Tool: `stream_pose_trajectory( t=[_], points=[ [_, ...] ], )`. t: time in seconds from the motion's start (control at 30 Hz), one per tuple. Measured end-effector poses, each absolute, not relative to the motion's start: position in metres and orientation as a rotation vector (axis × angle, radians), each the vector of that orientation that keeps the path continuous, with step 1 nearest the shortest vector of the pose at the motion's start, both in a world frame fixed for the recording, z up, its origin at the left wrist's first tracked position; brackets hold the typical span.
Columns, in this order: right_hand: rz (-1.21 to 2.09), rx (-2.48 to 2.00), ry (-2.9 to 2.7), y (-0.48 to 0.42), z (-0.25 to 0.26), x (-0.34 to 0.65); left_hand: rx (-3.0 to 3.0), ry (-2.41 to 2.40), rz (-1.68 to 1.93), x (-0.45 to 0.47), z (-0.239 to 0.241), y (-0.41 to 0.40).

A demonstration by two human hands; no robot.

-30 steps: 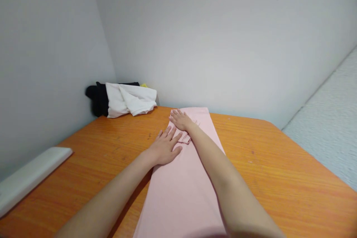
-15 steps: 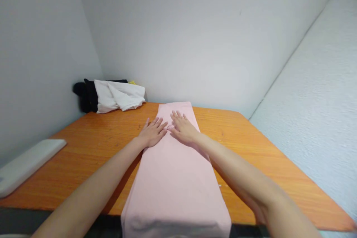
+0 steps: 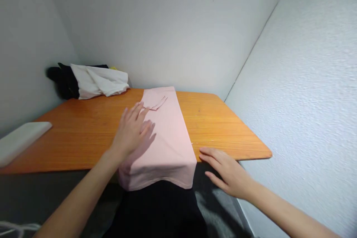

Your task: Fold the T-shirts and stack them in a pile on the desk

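Observation:
A long, folded pink garment [image 3: 167, 137] runs from the back of the wooden table toward me, its near end hanging over the front edge. Thin dark red lines, perhaps a drawstring [image 3: 157, 107], show near its far end. My left hand [image 3: 130, 128] is over the garment's left side with fingers spread, casting a shadow on the cloth; whether it touches cannot be told. My right hand [image 3: 227, 171] is off the cloth, beside its near right corner at the table's front edge, fingers apart and holding nothing.
White cloth [image 3: 100, 80] lies on black cloth [image 3: 65, 80] at the back left, with a bit of yellow behind. A flat white object [image 3: 25, 139] rests on the left of the wooden table [image 3: 92, 126]. Walls stand behind and on both sides.
Both hands have come back from the far part of the garment toward me, the right one out past its near right corner. The view has shifted, and the garment's hanging end shows now.

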State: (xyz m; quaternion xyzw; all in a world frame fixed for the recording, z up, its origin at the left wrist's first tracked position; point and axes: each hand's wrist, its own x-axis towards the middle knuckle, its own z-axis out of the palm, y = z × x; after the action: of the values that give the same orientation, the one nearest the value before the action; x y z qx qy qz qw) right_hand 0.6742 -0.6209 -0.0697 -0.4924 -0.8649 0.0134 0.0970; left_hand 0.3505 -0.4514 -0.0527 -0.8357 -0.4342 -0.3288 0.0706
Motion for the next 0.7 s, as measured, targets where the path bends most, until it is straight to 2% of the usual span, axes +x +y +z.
stream_pose_trajectory(
  t=[0.1,0.17,0.27,0.33,0.47,0.6,0.7],
  points=[
    [0.014,-1.447,-2.456,-0.656,-0.098,0.666,-2.389,-1.449,-1.534,0.32,-0.082,-0.546],
    [0.114,-1.504,-2.326,-0.667,-0.121,0.655,-2.23,-1.638,-1.745,0.298,-0.12,-0.589],
    [0.528,-1.601,-1.97,-0.664,-0.145,0.636,-2.137,-2.291,-1.685,0.28,-0.173,-0.61],
    [0.844,-1.578,-1.659,-0.652,-0.151,0.621,-2.159,-2.554,-1.704,0.28,-0.191,-0.601],
    [1.262,-1.365,-1.177,-0.628,-0.153,0.593,-2.311,-2.516,-1.884,0.292,-0.186,-0.575],
    [1.372,-1.25,-1.015,-0.623,-0.152,0.579,-2.388,-2.481,-2.008,0.295,-0.173,-0.576],
    [1.433,-1.268,-1.067,-0.633,-0.144,0.582,-2.442,-2.63,-2.123,0.288,-0.172,-0.594]
  ],
)
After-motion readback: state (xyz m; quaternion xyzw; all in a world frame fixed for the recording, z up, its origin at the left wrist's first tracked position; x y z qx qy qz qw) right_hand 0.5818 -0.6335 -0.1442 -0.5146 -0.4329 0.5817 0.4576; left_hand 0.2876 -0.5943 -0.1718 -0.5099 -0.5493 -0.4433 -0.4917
